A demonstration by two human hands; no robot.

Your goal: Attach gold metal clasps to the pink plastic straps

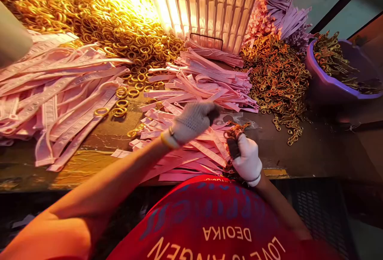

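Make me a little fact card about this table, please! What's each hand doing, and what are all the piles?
Left hand: gloved and blurry, over the pink straps; can't tell if it holds anything
Right hand: in a white glove, holding small metal clips
Left side: another strap pile
Behind that: a big heap of gold rings
Right side: a clip heap
Far right: a purple tub with more clips inside
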